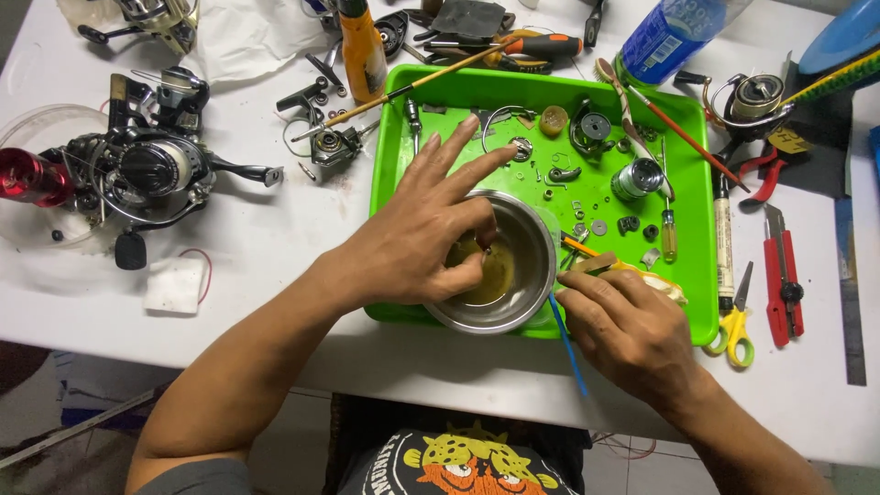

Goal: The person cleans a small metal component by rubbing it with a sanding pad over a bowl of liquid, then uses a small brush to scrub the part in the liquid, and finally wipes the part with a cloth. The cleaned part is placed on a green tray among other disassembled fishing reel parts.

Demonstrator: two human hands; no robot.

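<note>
The left hand [412, 243] dips its thumb and forefinger into the steel bowl [527, 275], pinched together on a tiny dark part [487, 247] held just above the yellowish liquid; the part is too small to identify, though it looks like a screw or bushing. Wet with what is likely oil or solvent, it should be slippery, hard and nearly weightless, best held by fingertips across its widest faces. The bowl itself is rigid, light, thin-walled and liable to slop; its rim is the place to take it.

The bowl sits at the near-left corner of the green tray [697, 312]. Just right of the bowl, the right hand [632, 325] is curled closed around a yellowish brush or cloth [665, 284], with one blue stick [568, 344] running under it past the tray's near edge.

Beyond the bowl, on the tray floor, lie one silver spool [635, 179], one round geared piece [594, 126] and a scatter of washers and screws I cannot count reliably. Left of the tray stands one large black spinning reel [147, 170] with a red spool. Right of the tray lie one pair of yellow-handled scissors [736, 325] and one red utility knife [782, 280]. Behind the tray are one orange bottle [362, 50] and one blue bottle [665, 37].
</note>
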